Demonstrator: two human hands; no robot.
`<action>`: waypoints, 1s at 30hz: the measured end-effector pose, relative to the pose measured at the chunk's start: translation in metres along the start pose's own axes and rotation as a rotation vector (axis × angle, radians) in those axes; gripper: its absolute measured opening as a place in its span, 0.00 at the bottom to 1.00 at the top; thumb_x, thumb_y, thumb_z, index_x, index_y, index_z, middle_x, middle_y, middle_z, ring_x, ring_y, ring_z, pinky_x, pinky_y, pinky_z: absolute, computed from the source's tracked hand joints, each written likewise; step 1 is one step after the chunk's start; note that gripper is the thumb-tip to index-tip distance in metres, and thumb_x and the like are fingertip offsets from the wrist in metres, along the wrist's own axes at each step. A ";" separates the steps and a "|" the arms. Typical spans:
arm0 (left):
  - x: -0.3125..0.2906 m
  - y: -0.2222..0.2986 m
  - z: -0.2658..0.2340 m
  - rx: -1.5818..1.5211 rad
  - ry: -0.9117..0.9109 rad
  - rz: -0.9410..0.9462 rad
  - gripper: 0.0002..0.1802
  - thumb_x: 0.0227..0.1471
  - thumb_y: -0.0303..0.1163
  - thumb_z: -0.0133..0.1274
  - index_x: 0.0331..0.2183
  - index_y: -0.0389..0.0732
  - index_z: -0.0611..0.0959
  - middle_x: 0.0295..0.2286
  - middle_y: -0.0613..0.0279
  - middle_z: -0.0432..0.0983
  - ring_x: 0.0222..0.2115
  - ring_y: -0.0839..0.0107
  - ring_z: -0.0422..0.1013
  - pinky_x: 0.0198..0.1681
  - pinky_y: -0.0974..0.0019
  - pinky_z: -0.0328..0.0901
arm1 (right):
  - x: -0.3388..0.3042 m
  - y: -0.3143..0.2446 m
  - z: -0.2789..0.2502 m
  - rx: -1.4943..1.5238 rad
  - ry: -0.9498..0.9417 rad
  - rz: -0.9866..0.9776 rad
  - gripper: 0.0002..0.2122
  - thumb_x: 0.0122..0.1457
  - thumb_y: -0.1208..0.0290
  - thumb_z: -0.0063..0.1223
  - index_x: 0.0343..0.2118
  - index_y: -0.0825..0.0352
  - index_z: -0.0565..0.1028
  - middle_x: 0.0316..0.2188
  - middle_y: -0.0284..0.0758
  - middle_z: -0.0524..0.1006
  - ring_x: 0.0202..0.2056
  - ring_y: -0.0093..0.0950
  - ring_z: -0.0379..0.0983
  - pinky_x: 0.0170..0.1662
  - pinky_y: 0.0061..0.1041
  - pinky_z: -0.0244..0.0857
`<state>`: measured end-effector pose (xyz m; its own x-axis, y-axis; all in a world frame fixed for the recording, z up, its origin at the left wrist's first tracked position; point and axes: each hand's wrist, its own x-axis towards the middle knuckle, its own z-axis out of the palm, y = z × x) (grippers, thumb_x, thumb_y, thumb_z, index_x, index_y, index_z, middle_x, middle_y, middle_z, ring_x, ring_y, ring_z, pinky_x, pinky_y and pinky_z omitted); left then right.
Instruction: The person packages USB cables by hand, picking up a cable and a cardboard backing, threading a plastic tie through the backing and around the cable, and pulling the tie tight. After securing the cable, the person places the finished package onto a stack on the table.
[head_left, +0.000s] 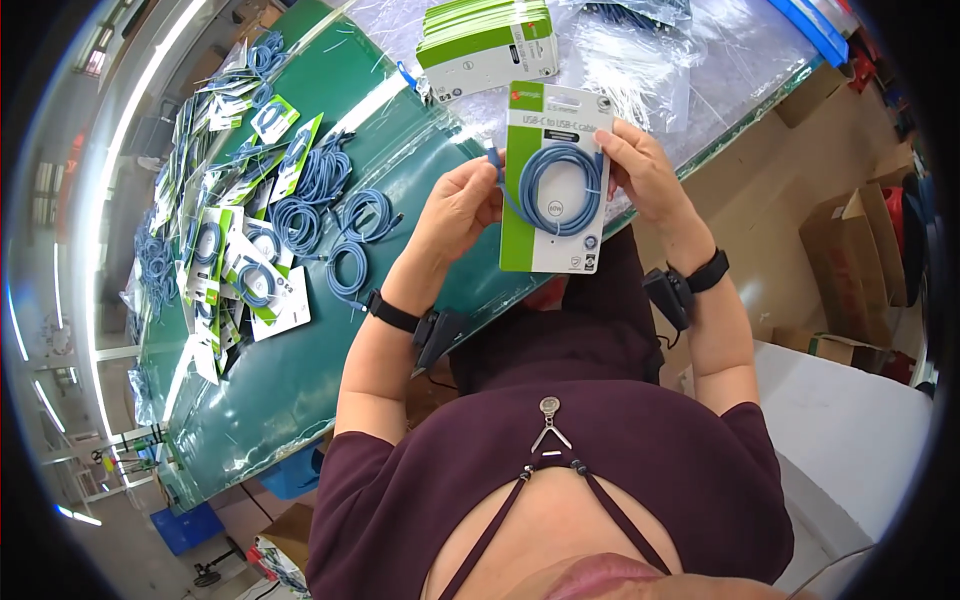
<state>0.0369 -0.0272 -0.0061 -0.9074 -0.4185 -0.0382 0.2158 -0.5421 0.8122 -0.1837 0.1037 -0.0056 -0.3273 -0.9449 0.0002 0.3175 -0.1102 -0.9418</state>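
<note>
A green and white backing card [525, 250] is held up in front of me, above the table edge. A coiled blue USB cable [535, 215] lies against its face, bound with thin pale ties. My right hand [648, 175] grips the card's right edge, thumb on the front near the upper part of the coil; its other fingers are mostly behind the card. At the left edge, my left hand [458, 205] is closed, with thumb and forefinger pinching one blue cable plug [494, 158] that sticks out past the card.
Loose blue cable coils [350, 270] lie on the green table [400, 150], beside a heap of carded cables [210, 245] at left. A stack of cards [485, 50] stands behind my hands. White ties [630, 85] lie near plastic bags. Cardboard boxes [850, 240] stand at right.
</note>
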 end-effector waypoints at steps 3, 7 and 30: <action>0.004 -0.006 -0.006 0.092 -0.097 -0.026 0.23 0.59 0.39 0.49 0.51 0.36 0.72 0.38 0.61 0.76 0.34 0.74 0.75 0.39 0.67 0.72 | 0.006 -0.012 -0.001 -0.241 -0.109 -0.021 0.12 0.64 0.64 0.44 0.38 0.68 0.73 0.21 0.26 0.72 0.19 0.13 0.67 0.18 0.13 0.60; 0.006 -0.011 0.008 0.212 0.033 -0.045 0.20 0.59 0.38 0.50 0.49 0.36 0.73 0.35 0.63 0.77 0.32 0.74 0.75 0.36 0.68 0.73 | 0.010 -0.024 -0.006 -0.293 -0.242 0.132 0.10 0.62 0.65 0.49 0.38 0.67 0.74 0.25 0.28 0.73 0.21 0.15 0.68 0.21 0.15 0.62; 0.016 -0.072 0.035 -0.029 0.395 0.176 0.10 0.59 0.29 0.48 0.41 0.36 0.75 0.35 0.62 0.75 0.32 0.75 0.74 0.35 0.69 0.73 | -0.015 0.028 0.037 -1.135 -0.039 -0.720 0.23 0.47 0.80 0.55 0.49 0.63 0.72 0.50 0.35 0.69 0.54 0.38 0.61 0.60 0.41 0.52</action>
<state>-0.0059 0.0305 -0.0444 -0.6496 -0.7500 -0.1246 0.3701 -0.4551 0.8099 -0.1371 0.1038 -0.0201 -0.0766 -0.7958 0.6007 -0.8270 -0.2859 -0.4841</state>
